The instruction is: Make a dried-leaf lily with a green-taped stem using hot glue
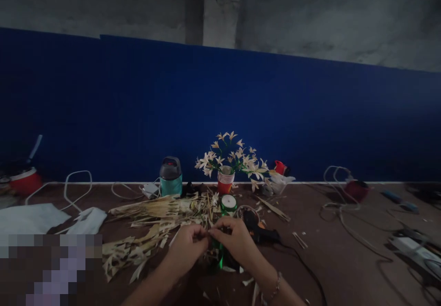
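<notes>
My left hand and my right hand meet at the middle of the brown table, fingers pinched together on a small thin piece between them; I cannot make out what it is. Something shiny and green lies under my hands. Dried straw strips are heaped just left of my left hand. A roll of green tape stands behind my hands. A black glue gun lies right of my right hand. A red paper cup of straw flowers stands further back.
A teal and grey jar stands left of the flowers. White cloth and white cables lie at the left, more cables and a power strip at the right. A blue wall panel bounds the table's far edge.
</notes>
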`<state>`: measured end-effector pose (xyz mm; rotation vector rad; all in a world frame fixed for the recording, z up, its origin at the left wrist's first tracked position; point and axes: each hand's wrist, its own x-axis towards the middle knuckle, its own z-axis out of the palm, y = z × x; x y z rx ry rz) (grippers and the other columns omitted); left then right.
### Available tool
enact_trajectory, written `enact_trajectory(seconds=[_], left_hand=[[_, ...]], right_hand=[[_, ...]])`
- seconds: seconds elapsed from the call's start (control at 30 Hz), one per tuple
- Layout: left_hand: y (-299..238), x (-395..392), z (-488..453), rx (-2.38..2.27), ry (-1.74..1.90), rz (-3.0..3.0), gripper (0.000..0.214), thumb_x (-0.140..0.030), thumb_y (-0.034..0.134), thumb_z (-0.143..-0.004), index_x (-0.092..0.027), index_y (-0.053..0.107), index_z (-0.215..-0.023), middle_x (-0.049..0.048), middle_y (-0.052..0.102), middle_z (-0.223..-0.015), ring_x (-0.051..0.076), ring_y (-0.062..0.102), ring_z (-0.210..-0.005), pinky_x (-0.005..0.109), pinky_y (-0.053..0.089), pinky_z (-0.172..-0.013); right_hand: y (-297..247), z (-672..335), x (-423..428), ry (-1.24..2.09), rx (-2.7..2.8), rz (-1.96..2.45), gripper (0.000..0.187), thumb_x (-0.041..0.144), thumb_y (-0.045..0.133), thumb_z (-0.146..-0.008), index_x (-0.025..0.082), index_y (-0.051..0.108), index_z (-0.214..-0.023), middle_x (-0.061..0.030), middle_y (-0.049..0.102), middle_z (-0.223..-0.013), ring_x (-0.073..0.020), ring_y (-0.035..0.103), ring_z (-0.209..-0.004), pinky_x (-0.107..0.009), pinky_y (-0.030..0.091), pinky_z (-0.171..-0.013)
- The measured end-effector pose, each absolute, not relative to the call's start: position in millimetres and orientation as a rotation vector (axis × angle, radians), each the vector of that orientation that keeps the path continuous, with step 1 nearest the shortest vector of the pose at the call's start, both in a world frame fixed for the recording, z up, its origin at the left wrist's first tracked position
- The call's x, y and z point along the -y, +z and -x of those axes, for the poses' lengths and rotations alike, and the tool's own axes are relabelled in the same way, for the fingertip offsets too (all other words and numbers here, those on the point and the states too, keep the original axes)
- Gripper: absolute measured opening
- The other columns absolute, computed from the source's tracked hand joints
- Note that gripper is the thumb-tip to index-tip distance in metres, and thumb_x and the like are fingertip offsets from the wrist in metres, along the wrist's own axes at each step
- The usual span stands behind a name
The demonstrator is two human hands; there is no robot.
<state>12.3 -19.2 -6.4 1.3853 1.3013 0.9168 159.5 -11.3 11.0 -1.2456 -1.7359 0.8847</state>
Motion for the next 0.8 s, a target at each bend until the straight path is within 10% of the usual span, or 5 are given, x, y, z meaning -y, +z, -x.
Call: enact_trajectory(seconds=[0.8], left_hand=[[-4,31,-25,-1.275,1.042,-1.333,0.016,-0.028,0.059,-0.063,-0.013,0.066,-0.064,0.0011,0.063,-0.059,0.016,0.054,-0.062,0.025,0.039,-0.062]], right_hand=[[-5,-185,20,1.104,1.607,1.222,0.015,0.028,0.061,-0.065,0.014,0.063,-0.059,0.0033,0.055,-0.052,-0.0099,0.047,-0.05,-0.02,0.037,-0.05]])
